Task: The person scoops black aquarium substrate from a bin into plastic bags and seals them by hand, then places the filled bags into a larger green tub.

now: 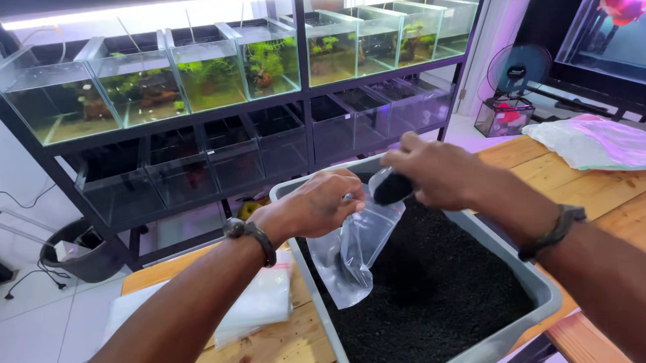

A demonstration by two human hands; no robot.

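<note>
Right hand (428,171) hiding scoop (391,188) handle, left hand (322,202) – bag (355,249) mouth

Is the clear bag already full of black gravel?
No, the clear bag held by the left hand looks empty and see-through.

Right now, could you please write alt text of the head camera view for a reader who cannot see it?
The left hand holds open a clear plastic bag while the right hand tips a dark scoop into it, above a grey tub of black gravel on a wooden table. Shelves of glass aquariums stand behind.
</note>
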